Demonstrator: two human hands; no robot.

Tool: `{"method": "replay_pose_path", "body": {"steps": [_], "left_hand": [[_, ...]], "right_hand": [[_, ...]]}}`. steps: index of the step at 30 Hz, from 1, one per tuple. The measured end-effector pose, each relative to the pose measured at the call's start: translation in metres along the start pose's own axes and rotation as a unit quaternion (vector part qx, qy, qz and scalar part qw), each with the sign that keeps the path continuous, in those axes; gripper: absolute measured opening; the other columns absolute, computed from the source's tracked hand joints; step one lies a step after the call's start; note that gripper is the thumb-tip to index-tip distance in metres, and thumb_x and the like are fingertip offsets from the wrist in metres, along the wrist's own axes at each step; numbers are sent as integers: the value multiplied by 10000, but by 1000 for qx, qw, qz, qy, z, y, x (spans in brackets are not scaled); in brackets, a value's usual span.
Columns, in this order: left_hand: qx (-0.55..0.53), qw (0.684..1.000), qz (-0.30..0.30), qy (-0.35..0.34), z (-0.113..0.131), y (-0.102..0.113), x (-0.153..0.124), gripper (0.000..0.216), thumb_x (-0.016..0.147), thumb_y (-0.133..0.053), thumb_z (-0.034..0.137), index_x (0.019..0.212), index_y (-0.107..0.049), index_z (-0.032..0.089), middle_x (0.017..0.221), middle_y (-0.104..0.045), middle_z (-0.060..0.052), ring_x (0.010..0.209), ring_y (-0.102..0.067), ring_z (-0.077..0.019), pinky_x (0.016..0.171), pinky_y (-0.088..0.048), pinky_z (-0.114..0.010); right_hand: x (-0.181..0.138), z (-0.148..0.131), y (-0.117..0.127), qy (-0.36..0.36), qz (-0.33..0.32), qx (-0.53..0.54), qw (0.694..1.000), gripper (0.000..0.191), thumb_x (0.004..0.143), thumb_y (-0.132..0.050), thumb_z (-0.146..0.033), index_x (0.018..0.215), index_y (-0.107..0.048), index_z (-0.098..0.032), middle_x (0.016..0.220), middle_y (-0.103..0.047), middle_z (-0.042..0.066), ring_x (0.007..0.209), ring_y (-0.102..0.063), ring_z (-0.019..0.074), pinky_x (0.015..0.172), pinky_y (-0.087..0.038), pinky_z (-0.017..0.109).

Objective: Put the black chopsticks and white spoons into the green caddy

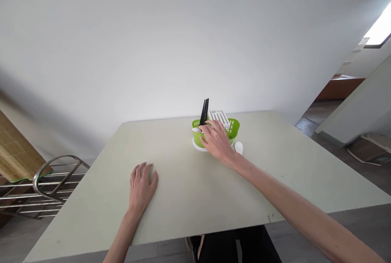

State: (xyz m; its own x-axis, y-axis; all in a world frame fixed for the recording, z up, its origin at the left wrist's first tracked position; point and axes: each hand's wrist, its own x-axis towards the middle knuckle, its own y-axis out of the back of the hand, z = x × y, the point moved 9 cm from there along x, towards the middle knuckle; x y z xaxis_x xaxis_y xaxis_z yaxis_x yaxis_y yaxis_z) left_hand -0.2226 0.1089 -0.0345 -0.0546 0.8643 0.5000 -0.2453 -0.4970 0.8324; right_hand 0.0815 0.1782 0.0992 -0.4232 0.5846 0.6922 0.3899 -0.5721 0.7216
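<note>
My right hand (217, 141) reaches over the near left side of a green and white utensil caddy (234, 128). Its bent fingers close on a white spoon (196, 130), of which only the end shows at the caddy's left rim. Black chopsticks (204, 111) stand upright and slightly tilted in the left part, just behind my fingertips. A second white spoon (238, 147) lies on the table, right of the caddy and partly behind my wrist. My left hand (142, 187) rests flat on the tabletop, fingers loosely spread and holding nothing.
The pale table (171, 202) meets a white wall (159, 51) at its back edge. A metal rack (58, 181) with a bamboo board (21, 149) stands left of the table. Beyond the right edge are the floor and a doorway.
</note>
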Motion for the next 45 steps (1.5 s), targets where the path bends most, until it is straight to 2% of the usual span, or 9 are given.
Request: {"method": "replay_pose_path", "body": {"steps": [4,8,13,18,26,33,36,40,45], "left_hand": [[5,1000,-3,-3,1,-1,1,434,1002,-466,439,1299,-637,172,1427,-594,-188,1412,-460,-370,1181,-401,-580],[1,1000,-3,-10,2,-1,3,425,998,-466,442,1298,-633,190,1417,-599,-181,1403,-473,-361,1187,-389,-582],[1,1000,-2,-19,3,-1,7,436,1003,-455,464,1296,-630,194,1406,-601,-183,1398,-479,-358,1197,-376,-581],[14,1000,-3,-25,4,-1,9,447,1005,-446,467,1294,-627,178,1400,-605,-190,1384,-492,-359,1200,-374,-578],[16,999,-4,-31,5,2,7,460,1006,-438,473,1287,-626,162,1383,-614,-195,1365,-502,-362,1191,-386,-570],[11,1000,-7,-23,0,-3,7,444,1008,-450,462,1302,-622,178,1420,-603,-183,1387,-496,-355,1185,-393,-567],[10,1000,-12,-18,-2,-4,6,465,1019,-435,476,1312,-620,165,1436,-595,-179,1396,-487,-356,1188,-393,-563],[5,1000,-7,-11,-4,-4,3,458,1020,-440,477,1312,-625,177,1442,-592,-169,1405,-484,-359,1186,-400,-558],[-2,1000,0,-11,-5,-3,0,425,1013,-469,448,1304,-633,185,1430,-603,-163,1392,-494,-361,1167,-425,-559]], "right_hand": [[-34,27,42,-14,35,61,997,312,1007,-550,-178,1305,-608,-247,1267,-731,98,1287,-604,289,1124,-444,482],[-84,105,57,-155,24,65,986,217,1004,-533,-254,1200,-627,-257,1181,-749,80,1092,-698,268,970,-523,442],[-159,192,9,-369,-158,55,914,204,959,-571,-341,1125,-628,-238,1176,-742,74,909,-739,224,778,-531,364],[-184,198,-37,-442,-256,44,859,562,957,-615,-551,1373,-551,-179,1285,-705,182,1139,-709,326,820,-541,401],[-150,155,-67,-382,-288,67,875,251,925,-618,-240,1167,-654,-183,1166,-751,194,1001,-747,339,757,-543,405],[-110,104,-12,-293,-312,175,887,165,930,-581,-268,768,-606,-247,733,-745,4,635,-716,197,596,-500,285],[-55,77,36,-278,-235,318,875,134,968,-561,-328,910,-643,-238,808,-777,7,697,-742,191,636,-507,273],[27,65,89,-233,-72,289,926,226,1002,-516,-299,1181,-645,-252,770,-747,-24,686,-698,185,668,-476,274],[90,50,72,-151,0,154,977,266,1054,-411,-193,1247,-594,-189,1006,-743,72,800,-661,199,748,-447,295]]}}
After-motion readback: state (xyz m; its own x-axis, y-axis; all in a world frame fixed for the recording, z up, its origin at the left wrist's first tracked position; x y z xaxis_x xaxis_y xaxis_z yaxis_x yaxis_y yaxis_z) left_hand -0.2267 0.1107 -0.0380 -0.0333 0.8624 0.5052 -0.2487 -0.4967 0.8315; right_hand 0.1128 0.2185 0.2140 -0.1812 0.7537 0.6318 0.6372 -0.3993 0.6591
